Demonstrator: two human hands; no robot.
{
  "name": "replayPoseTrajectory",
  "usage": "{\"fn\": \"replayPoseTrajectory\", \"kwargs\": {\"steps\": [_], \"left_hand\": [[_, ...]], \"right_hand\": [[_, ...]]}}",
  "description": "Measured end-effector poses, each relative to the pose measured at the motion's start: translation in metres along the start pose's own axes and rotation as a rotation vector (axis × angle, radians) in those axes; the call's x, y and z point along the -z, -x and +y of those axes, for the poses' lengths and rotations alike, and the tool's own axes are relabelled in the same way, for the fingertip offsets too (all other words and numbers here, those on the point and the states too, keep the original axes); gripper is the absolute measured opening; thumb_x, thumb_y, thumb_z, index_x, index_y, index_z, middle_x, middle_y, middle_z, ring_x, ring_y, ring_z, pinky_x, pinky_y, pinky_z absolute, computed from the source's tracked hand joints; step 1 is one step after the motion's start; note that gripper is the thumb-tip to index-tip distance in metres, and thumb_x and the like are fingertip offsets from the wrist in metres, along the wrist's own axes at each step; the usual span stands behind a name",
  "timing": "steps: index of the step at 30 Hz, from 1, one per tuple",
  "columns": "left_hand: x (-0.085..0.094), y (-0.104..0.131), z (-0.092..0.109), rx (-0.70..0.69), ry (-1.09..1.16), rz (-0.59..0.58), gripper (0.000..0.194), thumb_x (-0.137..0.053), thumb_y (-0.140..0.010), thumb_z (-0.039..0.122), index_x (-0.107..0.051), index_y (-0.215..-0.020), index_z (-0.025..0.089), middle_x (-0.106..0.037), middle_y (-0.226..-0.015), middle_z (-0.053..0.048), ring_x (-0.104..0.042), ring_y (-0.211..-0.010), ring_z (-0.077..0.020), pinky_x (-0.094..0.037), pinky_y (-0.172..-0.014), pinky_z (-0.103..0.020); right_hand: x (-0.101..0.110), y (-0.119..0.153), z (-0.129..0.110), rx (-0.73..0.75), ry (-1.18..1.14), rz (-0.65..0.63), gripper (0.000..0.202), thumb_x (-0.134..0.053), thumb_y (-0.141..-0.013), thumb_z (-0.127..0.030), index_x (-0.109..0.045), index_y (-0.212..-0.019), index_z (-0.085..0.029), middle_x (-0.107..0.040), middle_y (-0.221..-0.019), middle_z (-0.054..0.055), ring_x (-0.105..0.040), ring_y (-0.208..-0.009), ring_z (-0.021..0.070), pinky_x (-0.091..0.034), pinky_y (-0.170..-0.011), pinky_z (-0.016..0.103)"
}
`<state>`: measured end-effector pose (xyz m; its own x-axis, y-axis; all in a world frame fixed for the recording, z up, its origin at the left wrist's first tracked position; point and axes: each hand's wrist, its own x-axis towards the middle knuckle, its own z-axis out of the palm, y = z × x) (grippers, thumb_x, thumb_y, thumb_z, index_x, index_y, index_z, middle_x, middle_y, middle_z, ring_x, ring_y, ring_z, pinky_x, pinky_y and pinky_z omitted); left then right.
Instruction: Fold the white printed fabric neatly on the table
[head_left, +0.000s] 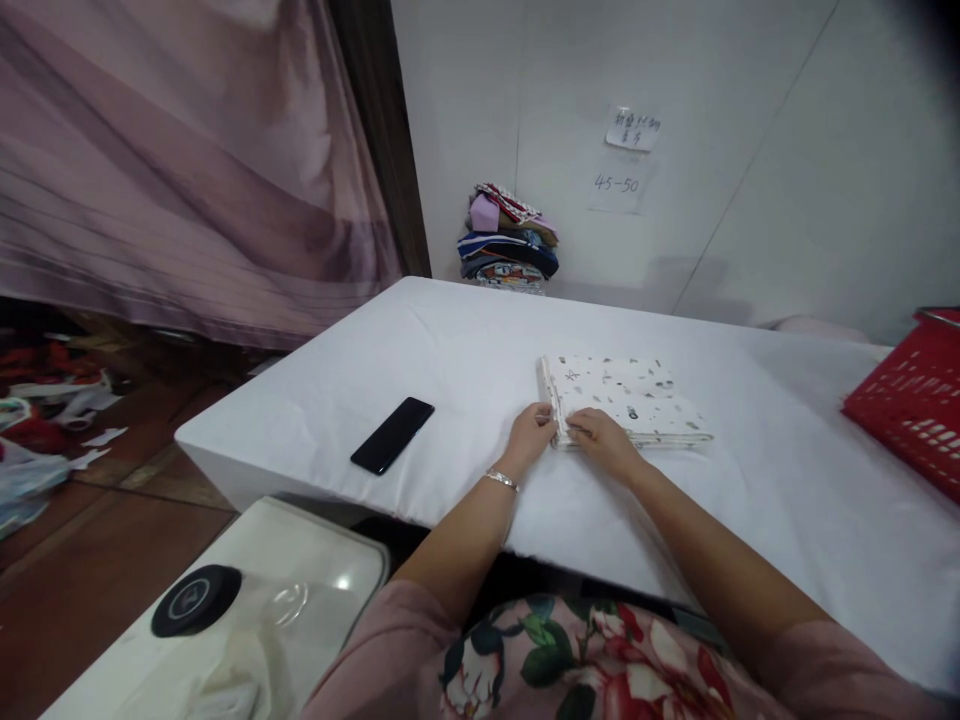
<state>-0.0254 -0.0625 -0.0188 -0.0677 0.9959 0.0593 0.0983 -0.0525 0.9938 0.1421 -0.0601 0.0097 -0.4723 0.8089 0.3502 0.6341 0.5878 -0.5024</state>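
A folded white cloth (pixel 619 385) with small dark and tan prints lies flat on the white-covered table. At its near left corner, my left hand (pixel 532 432) has its fingers curled against the folded edge, pinching it. Close beside it, my right hand (pixel 598 438) grips the same corner from above, thumb and fingers drawn together on the fabric. The cloth's layers show along its left and near edges. Some of my fingertips are hidden behind the knuckles.
A black phone (pixel 393 436) lies on the table (pixel 465 350) to the left. Stacked folded fabrics (pixel 508 240) stand behind the far edge, against the wall. A red basket (pixel 911 390) sits at the right. A white surface with a round black object (pixel 196 600) is at lower left.
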Motion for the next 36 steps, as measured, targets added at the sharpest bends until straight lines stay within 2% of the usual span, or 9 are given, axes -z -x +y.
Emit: {"fn": "replayPoseTrajectory", "kwargs": {"steps": [7,10,15,19,24,29,33,36], "left_hand": [[0.002,0.002,0.006,0.019,0.001,-0.034,0.030,-0.061,-0.068,0.008,-0.061,-0.097,0.017,-0.068,-0.095,-0.005,-0.063,-0.080,-0.0132,-0.051,-0.069,-0.024],[0.001,0.002,0.006,0.010,-0.009,-0.032,0.031,-0.060,-0.067,0.008,-0.062,-0.097,0.017,-0.068,-0.096,-0.004,-0.063,-0.080,-0.0130,-0.051,-0.070,-0.024],[0.001,0.001,0.006,0.005,-0.012,-0.038,0.032,-0.059,-0.067,0.005,-0.062,-0.096,0.017,-0.068,-0.095,-0.004,-0.063,-0.079,-0.0125,-0.051,-0.071,-0.023],[0.002,0.002,0.007,0.001,-0.031,-0.029,0.031,-0.060,-0.066,0.005,-0.062,-0.095,0.017,-0.068,-0.095,-0.004,-0.063,-0.080,-0.0125,-0.050,-0.072,-0.023],[0.002,0.002,0.006,-0.010,-0.014,-0.031,0.033,-0.060,-0.066,0.005,-0.062,-0.097,0.016,-0.068,-0.096,-0.006,-0.063,-0.081,-0.0146,-0.051,-0.072,-0.026],[0.002,0.002,0.006,-0.009,-0.001,-0.041,0.032,-0.060,-0.066,0.004,-0.063,-0.096,0.016,-0.068,-0.094,-0.005,-0.063,-0.081,-0.0135,-0.050,-0.073,-0.025],[0.003,0.003,0.006,-0.005,-0.017,-0.046,0.035,-0.057,-0.066,0.002,-0.062,-0.097,0.016,-0.068,-0.096,-0.006,-0.064,-0.081,-0.0136,-0.050,-0.074,-0.026],[0.003,0.003,0.006,0.014,-0.068,0.008,0.037,-0.057,-0.066,0.004,-0.061,-0.101,0.015,-0.067,-0.098,-0.007,-0.063,-0.080,-0.0139,-0.050,-0.073,-0.026]], "right_hand": [[0.000,-0.001,-0.007,-0.014,-0.033,0.094,0.021,-0.046,-0.087,-0.022,-0.063,-0.075,-0.021,-0.062,-0.077,0.005,-0.055,-0.077,0.0189,-0.044,-0.072,0.033],[-0.003,0.003,-0.009,0.030,-0.041,0.116,0.019,-0.045,-0.088,-0.022,-0.063,-0.082,-0.021,-0.063,-0.084,0.006,-0.055,-0.081,0.0191,-0.044,-0.076,0.033],[-0.005,0.009,-0.010,0.079,0.033,0.043,0.018,-0.052,-0.085,-0.028,-0.064,-0.095,-0.020,-0.064,-0.099,0.008,-0.055,-0.092,0.0218,-0.043,-0.083,0.037],[-0.004,0.008,-0.012,0.059,0.053,0.036,0.017,-0.051,-0.085,-0.027,-0.065,-0.093,-0.019,-0.064,-0.097,0.008,-0.055,-0.090,0.0217,-0.044,-0.081,0.036],[-0.007,0.006,-0.014,0.048,0.056,0.093,0.019,-0.046,-0.088,-0.026,-0.065,-0.086,-0.020,-0.065,-0.089,0.007,-0.056,-0.084,0.0208,-0.045,-0.077,0.036],[-0.009,0.009,-0.014,0.076,0.003,0.179,0.021,-0.042,-0.090,-0.026,-0.063,-0.092,-0.022,-0.064,-0.093,0.009,-0.056,-0.088,0.0218,-0.046,-0.080,0.038],[-0.011,0.012,-0.013,0.146,0.011,0.128,0.021,-0.044,-0.090,-0.025,-0.063,-0.096,-0.022,-0.064,-0.097,0.008,-0.057,-0.093,0.0223,-0.047,-0.083,0.040],[-0.012,0.014,-0.011,0.149,0.030,0.119,0.021,-0.048,-0.088,-0.024,-0.062,-0.102,-0.021,-0.064,-0.101,0.009,-0.056,-0.095,0.0232,-0.047,-0.084,0.041]]}}
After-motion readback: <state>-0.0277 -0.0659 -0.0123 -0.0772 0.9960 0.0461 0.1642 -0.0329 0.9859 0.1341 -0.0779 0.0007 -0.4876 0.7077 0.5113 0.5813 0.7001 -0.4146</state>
